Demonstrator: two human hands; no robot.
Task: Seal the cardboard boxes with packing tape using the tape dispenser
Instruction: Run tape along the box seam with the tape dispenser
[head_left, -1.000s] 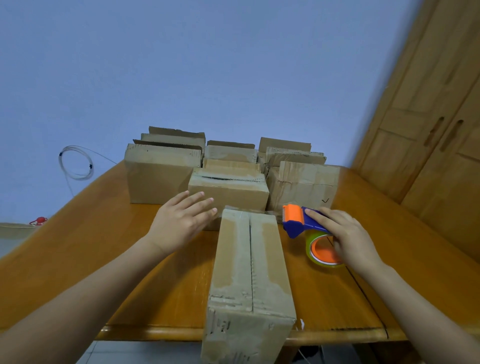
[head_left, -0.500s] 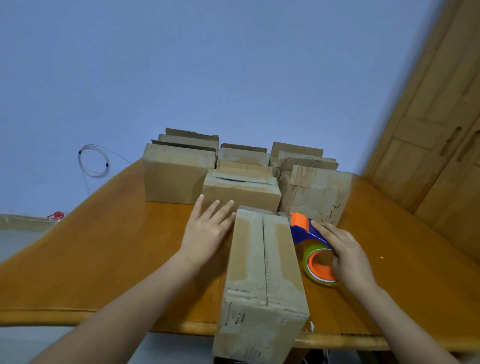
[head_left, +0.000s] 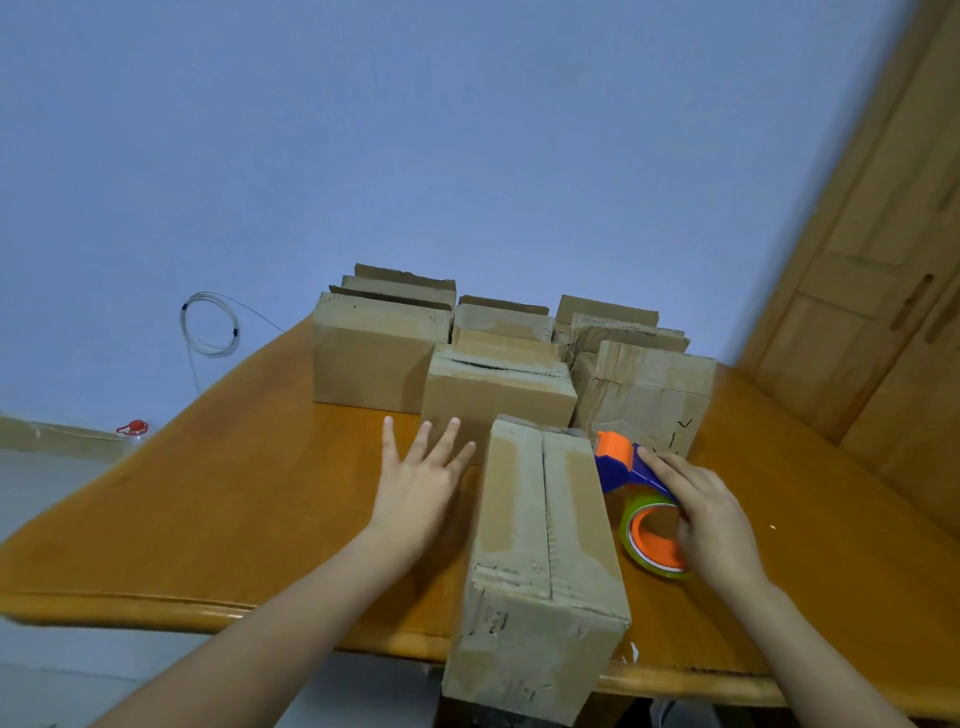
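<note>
Clasping dispenser (head_left: 621, 460) in my right grip (head_left: 711, 514), fingers curled round it, on tabletop (head_left: 234, 509) right of centre, just beside box (head_left: 540, 545). My left grip (head_left: 415, 486) spread open, empty, just left of box.

Tabletop (head_left: 234, 493) left of near box (head_left: 540, 545) is open. Box cluster (head_left: 498, 400) walls off the back. Tape dispenser (head_left: 639, 499) crowds the near box's right side.

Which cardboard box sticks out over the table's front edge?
The long box beside the tape dispenser; the other boxes stand farther back, wholly on the table.
</note>
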